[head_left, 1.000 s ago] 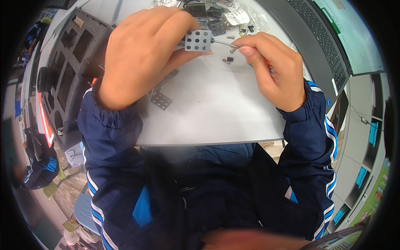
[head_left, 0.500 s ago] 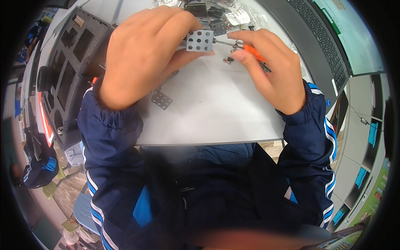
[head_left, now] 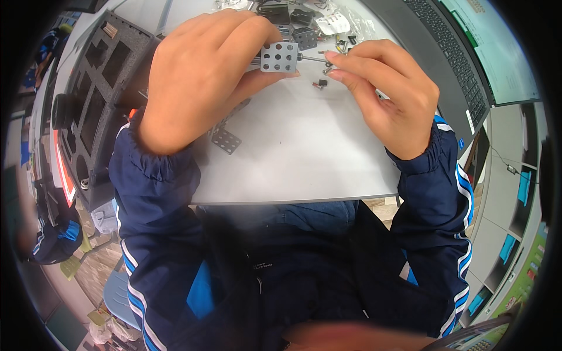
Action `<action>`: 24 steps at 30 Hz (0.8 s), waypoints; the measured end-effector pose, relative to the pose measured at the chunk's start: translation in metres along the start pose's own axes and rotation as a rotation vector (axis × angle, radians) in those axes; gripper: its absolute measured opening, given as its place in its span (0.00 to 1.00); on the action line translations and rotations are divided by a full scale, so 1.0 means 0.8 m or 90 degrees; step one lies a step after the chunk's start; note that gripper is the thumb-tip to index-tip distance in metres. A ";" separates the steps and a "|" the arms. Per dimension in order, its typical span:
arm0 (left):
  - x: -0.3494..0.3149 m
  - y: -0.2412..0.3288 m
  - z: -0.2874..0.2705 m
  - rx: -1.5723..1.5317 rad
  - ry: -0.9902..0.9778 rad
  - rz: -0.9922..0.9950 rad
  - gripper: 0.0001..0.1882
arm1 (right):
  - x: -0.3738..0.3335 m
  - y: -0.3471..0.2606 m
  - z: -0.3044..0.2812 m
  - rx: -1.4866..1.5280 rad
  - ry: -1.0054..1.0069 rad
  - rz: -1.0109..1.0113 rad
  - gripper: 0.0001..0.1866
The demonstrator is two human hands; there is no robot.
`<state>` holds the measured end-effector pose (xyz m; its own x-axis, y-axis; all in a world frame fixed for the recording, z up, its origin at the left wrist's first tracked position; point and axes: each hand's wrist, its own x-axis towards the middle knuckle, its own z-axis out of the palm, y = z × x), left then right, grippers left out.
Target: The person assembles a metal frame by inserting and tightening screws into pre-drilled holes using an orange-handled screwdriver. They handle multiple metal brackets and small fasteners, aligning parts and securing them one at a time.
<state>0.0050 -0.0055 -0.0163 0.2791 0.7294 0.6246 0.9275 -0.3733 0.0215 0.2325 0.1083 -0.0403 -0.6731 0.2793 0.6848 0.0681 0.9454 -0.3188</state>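
Held up over the table, a grey metal plate with rows of round holes (head_left: 279,57) sits in the fingers of my left hand (head_left: 196,76). Those fingers are closed, with the thumb under the plate. A thin metal screwdriver shaft (head_left: 313,59) meets a small dark fitting at the plate's right side. My right hand (head_left: 392,88) is closed at the shaft's other end, thumb and fingertips bent around it; the screwdriver's handle is hidden behind the fingers. Just below the shaft lie small dark and red pieces (head_left: 320,83).
Another perforated plate (head_left: 226,141) lies by my left wrist. Metal parts and plastic bags (head_left: 333,23) crowd the far side. A black case with foam cutouts (head_left: 96,88) stands at left, a laptop (head_left: 451,64) at right. The table's near edge (head_left: 293,202) is before my lap.
My right hand has shifted slightly right, and its fingers have closed in around the shaft. The orange handle seen earlier is out of sight. My left hand and the plate have barely moved.
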 end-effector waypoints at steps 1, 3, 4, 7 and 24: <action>0.000 0.000 0.000 0.000 0.001 0.004 0.19 | 0.000 0.001 0.000 -0.007 0.006 -0.016 0.12; 0.000 0.000 0.000 0.001 0.002 -0.001 0.19 | 0.001 0.002 0.001 -0.018 0.010 -0.033 0.13; 0.000 0.000 -0.001 0.005 0.001 0.000 0.19 | 0.001 0.002 0.002 -0.025 0.005 -0.037 0.13; 0.000 0.000 -0.003 0.021 -0.002 -0.008 0.19 | 0.004 0.002 0.004 -0.056 -0.004 -0.041 0.12; -0.003 -0.002 -0.003 -0.013 -0.024 0.004 0.19 | 0.000 0.002 0.004 -0.096 -0.013 -0.077 0.14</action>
<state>0.0020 -0.0080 -0.0164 0.2944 0.7483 0.5944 0.9205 -0.3892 0.0340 0.2302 0.1097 -0.0428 -0.6979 0.1596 0.6982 0.0938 0.9868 -0.1318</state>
